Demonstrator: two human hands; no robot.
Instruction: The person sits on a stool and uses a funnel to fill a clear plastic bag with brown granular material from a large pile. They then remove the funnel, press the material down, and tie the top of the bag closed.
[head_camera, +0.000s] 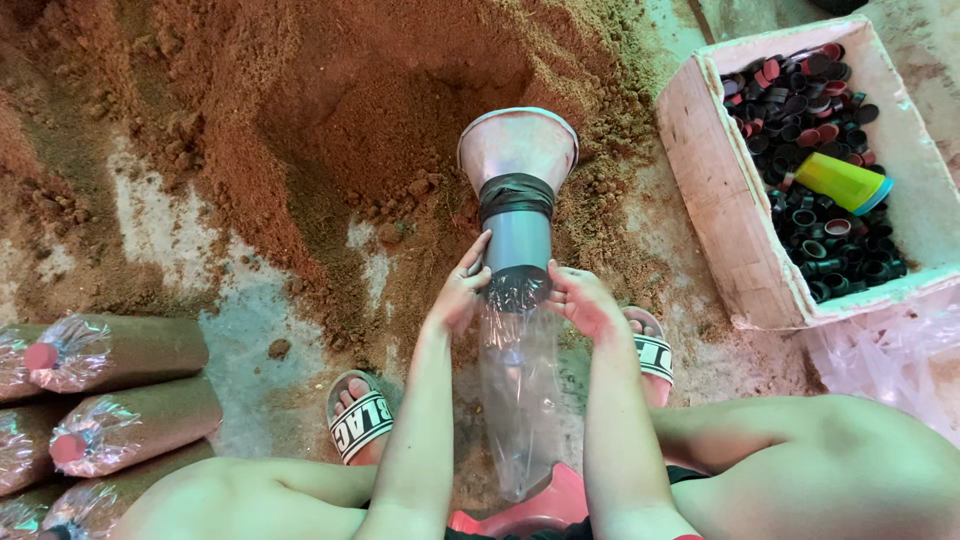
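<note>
A pale funnel with a grey pipe neck wrapped in dark tape lies pointing away from me toward a heap of reddish-brown sawdust. A clear empty plastic bag is pulled over the pipe's lower end and hangs down between my knees. My left hand grips the bag's mouth against the left side of the pipe. My right hand holds the bag's mouth on the right side.
Several filled, capped bags lie stacked at the lower left. A white foam box at the upper right holds many dark and red rings and a yellow-green cup. More clear plastic lies at the right. My sandalled feet rest on the floor.
</note>
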